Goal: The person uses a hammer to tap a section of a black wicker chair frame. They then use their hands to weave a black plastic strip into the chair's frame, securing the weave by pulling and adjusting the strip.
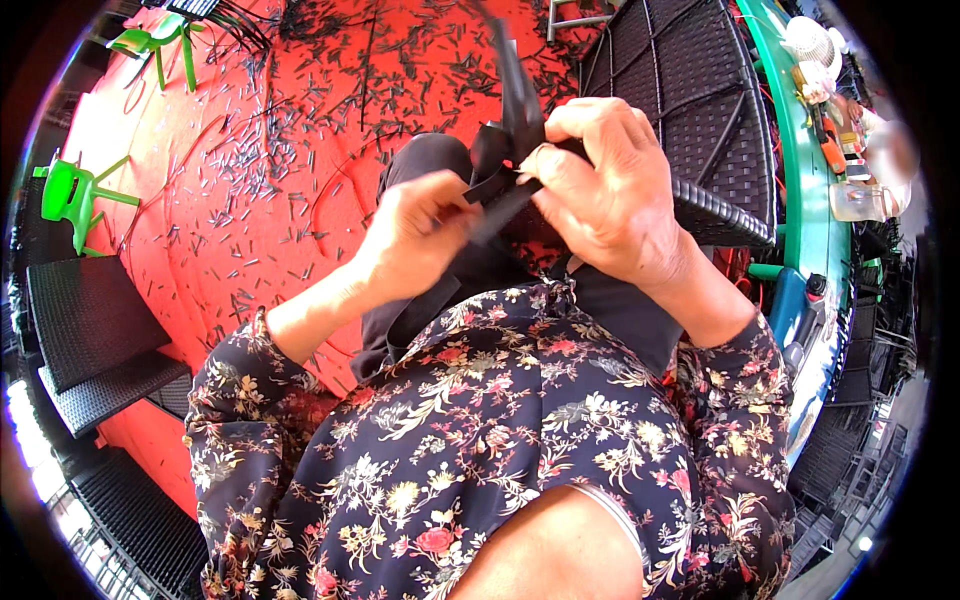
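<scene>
Dark flat strips (517, 95) rise from between my hands over my lap, part of them smeared by motion. My right hand (622, 195) pinches these strips between thumb and fingers. Close beside it on the left, my left hand (420, 240) is closed with its fingertips on a short black strip end (503, 212), also blurred. Where the strips cross or join is partly hidden by my fingers. Just right of my right hand stands a dark woven wicker panel (690, 90) with a braided-looking edge.
Black strip scraps litter the red floor (330, 130). Green stools (70, 205) stand at the far left, near a dark woven chair (100, 320). Along the right runs a green table (800, 170) bearing a pale hat (812, 45) and a clear container (858, 202).
</scene>
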{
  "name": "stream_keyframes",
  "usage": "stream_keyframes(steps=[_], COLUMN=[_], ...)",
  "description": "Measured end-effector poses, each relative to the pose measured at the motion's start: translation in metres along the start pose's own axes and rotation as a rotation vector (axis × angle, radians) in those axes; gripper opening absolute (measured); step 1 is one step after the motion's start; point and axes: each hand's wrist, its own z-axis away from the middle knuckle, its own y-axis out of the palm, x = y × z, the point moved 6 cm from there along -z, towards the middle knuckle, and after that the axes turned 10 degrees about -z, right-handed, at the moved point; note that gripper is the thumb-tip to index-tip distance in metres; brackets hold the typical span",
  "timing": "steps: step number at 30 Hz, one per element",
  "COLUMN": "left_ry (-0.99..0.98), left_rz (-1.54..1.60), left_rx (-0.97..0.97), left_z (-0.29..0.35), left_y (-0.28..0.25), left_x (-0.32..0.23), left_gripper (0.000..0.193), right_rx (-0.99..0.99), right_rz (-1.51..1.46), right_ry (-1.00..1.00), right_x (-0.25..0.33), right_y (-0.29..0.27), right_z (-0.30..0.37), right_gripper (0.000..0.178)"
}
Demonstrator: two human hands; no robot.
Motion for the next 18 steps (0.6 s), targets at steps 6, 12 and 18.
stream_keyframes(steps=[6,12,18], left_ry=[0.824,1.161,0.998], left_rz=[-0.540,-0.781,-0.884], left_rx=[0.025,-0.337,-0.424], left_z=[0.014,-0.027,-0.046], left_y=[0.031,0.007,0.000], left_x=[-0.072,-0.113,-0.098], left_gripper=[0.021,0.017,0.026], right_rx=[-0.157,-0.245,-0.296], right_rz=[-0.355,-0.399,-0.272], right_ry=[0.255,0.397,0.327], right_x=[-0.022,-0.038,-0.037], right_y=[-0.011,-0.014,-0.015], right_z=[0.002,0.008,0.007], right_gripper=[0.007,0.006,0.007])
